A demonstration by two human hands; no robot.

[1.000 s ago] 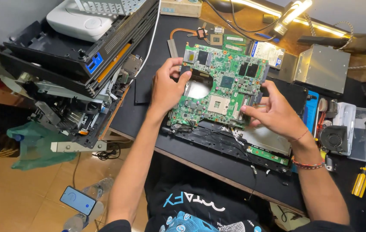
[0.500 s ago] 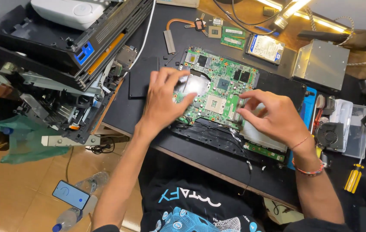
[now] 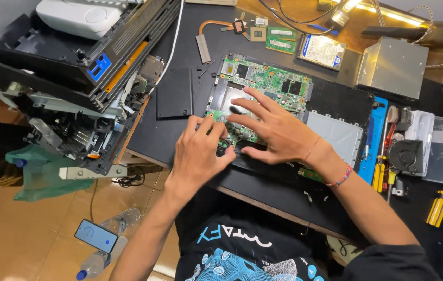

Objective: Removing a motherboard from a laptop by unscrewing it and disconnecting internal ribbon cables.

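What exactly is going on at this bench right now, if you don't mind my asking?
A person is bent over a green circuit board that sits in an opened black laptop base on the dark table. The right hand lies flat on the board with fingers spread, while the left hand pinches at its near edge. A loose hard drive, a fan and yellow-handled screwdrivers lie around.

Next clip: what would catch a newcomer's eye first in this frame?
First the green circuit board at the middle of the dark desk, with the right hand spread flat over it and the left hand pinching at its near edge. Next, the stack of opened black machines at the left. Yellow-handled screwdrivers lie at the right edge, and a phone rests on the floor below.
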